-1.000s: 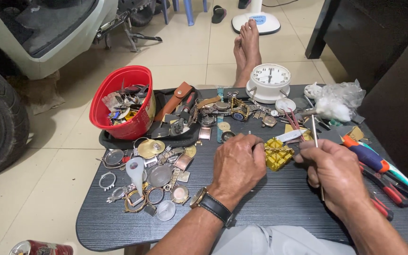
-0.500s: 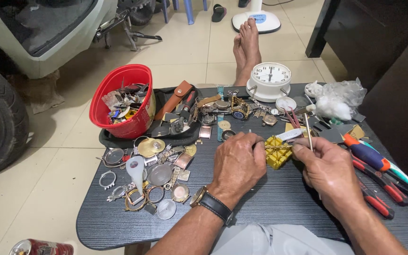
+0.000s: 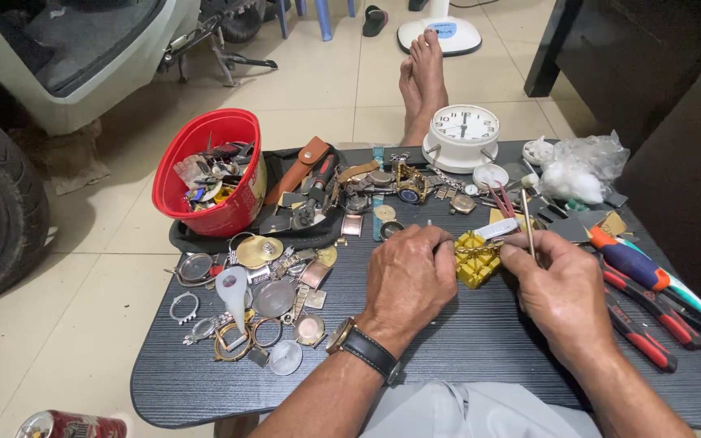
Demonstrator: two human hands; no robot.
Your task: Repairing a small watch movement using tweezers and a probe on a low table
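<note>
My left hand steadies the yellow holder block mid-counter, fingers curled against it. My right hand pinches a thin metal tool upright. I should press the block flat and work the tip gently.

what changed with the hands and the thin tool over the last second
Very little. The right hand shifted slightly, and the thin metal tool it pinches swung a bit, its upper end tipping toward the left. The left hand stayed pressed beside the yellow block. Nothing was picked up or let go; the red bowl and white clock stayed put.
</note>
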